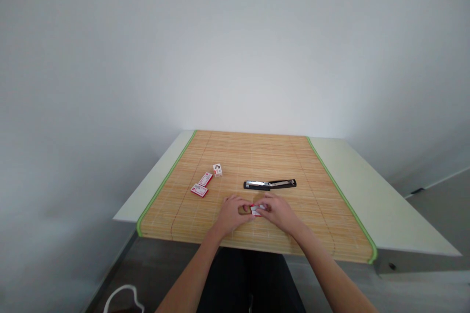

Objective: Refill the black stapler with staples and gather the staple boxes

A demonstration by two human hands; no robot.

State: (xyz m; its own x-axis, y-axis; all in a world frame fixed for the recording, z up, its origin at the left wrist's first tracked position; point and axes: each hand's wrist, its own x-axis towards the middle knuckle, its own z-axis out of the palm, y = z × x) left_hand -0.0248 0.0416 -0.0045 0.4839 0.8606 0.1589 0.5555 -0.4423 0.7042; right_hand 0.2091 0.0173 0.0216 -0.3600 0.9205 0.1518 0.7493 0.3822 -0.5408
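A small red and white staple box [253, 211] lies low over the mat near its front edge, partly covered by fingers. My left hand [232, 212] grips its left side between thumb and fingers. From the right, my right hand [278, 211] is closed at the same box, its fingertips over the greyish contents or top face, which is too small to make out. Just beyond my hands, a black stapler [270, 184] lies opened out flat, its metal magazine showing. Neither hand touches it.
Two flat red and white boxes [199, 190] lie on the left of the bamboo mat [253, 151], with a small white box [217, 170] behind them. Green edging borders the mat on a white table [382, 195]. A wall stands behind the table.
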